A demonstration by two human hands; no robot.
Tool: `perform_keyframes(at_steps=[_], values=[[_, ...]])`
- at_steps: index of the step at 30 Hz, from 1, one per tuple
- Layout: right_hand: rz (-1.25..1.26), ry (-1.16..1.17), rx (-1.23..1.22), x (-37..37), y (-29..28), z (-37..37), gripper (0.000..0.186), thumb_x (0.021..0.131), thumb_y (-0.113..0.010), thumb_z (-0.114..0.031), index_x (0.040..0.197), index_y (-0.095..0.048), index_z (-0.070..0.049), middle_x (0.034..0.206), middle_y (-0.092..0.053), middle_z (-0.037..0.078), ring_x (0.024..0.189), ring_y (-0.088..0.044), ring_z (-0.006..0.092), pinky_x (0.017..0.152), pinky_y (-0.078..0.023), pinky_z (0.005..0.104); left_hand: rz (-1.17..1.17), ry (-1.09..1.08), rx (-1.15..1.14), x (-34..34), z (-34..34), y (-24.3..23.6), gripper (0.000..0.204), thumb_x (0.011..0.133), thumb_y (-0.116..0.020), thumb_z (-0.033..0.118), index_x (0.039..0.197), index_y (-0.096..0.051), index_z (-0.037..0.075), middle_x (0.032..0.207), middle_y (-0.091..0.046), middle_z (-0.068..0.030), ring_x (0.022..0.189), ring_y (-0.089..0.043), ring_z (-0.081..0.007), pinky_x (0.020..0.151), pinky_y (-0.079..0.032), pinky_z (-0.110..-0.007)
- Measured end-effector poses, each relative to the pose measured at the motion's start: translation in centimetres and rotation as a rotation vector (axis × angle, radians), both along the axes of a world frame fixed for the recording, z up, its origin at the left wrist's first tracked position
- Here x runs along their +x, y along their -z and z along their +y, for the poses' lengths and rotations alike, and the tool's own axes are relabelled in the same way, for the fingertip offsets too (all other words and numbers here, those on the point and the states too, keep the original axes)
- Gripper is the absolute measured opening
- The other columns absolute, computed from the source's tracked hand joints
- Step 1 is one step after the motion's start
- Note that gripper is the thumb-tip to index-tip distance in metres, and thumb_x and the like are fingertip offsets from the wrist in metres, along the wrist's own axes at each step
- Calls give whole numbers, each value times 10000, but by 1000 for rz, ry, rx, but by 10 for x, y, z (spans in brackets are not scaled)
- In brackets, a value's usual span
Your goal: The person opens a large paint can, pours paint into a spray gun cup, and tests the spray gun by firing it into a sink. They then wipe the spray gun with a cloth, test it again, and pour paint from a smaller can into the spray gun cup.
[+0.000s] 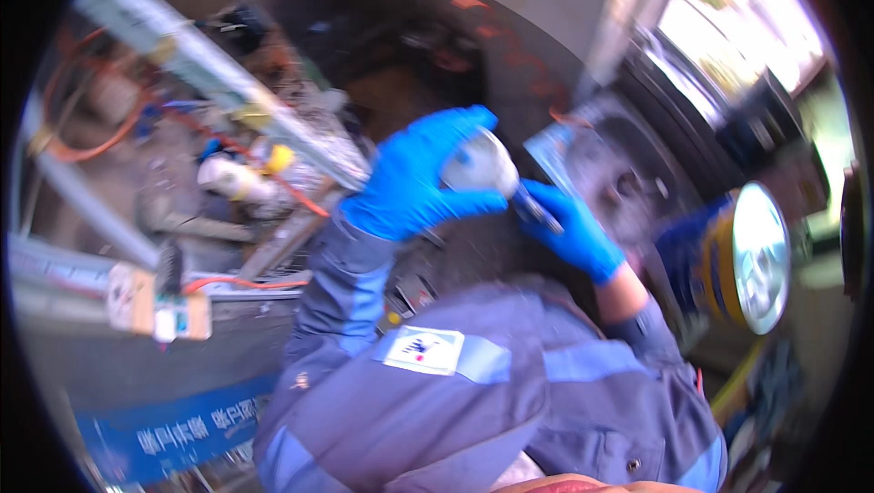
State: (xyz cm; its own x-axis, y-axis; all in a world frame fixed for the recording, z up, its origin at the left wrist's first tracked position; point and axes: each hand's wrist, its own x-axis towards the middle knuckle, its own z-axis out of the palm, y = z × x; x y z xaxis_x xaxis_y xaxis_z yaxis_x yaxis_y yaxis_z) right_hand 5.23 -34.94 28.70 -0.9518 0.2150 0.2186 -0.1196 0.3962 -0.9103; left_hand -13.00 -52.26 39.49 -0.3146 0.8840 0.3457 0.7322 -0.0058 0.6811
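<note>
While both hands meet near mid-frame, a pale round cup [490, 165] sits between them, nearer the left. Left hand [405, 182], blue-gloved: wrapped about the cup, fingers along its upper side, thumb along its lower. Right hand [575, 233], gloved alike: seems closed on a slim dark tool [543, 209] just beside the cup's right edge. Tool against cup or clear of it: cannot tell, too blurred.

Handling, by judgement: cup looks light, fairly stiff, perhaps thin-walled; a hard pinch might dent it. Contents not readable. Smooth side could slip under a glove if wet. Best hold: broad, round the side wall, off the rim. Tool probably light and rigid; take it by the shaft, tip left free.

Around: whitish bottle with yellow cap [238, 178], left of centre; pale frame bar [196, 56], upper left; blue-and-yellow can [722, 261], right of frame, well apart from the cup.
</note>
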Motion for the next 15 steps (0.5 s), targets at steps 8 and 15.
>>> perform_keyframes(at_steps=[8,15], values=[[-371,-305,-437,-79,-29,42,420,863,-713,-73,1268,-605,-50,1069,-695,42,879,-615,97,779,-512,263,-31,-305,199,-33,-23,-6,832,747,-839,246,1433,-415,44,1371,-521,-161,1201,-563,-253,999,-455,-379],[160,-462,-135,-229,-207,113,719,783,-528,90,1470,-368,-47,1282,-540,41,1207,-493,141,1030,-376,297,-133,-782,247,-11,-38,-8,181,840,-733,58,1019,-709,58,785,-693,-67,609,-631,-109,539,-498,-261]])
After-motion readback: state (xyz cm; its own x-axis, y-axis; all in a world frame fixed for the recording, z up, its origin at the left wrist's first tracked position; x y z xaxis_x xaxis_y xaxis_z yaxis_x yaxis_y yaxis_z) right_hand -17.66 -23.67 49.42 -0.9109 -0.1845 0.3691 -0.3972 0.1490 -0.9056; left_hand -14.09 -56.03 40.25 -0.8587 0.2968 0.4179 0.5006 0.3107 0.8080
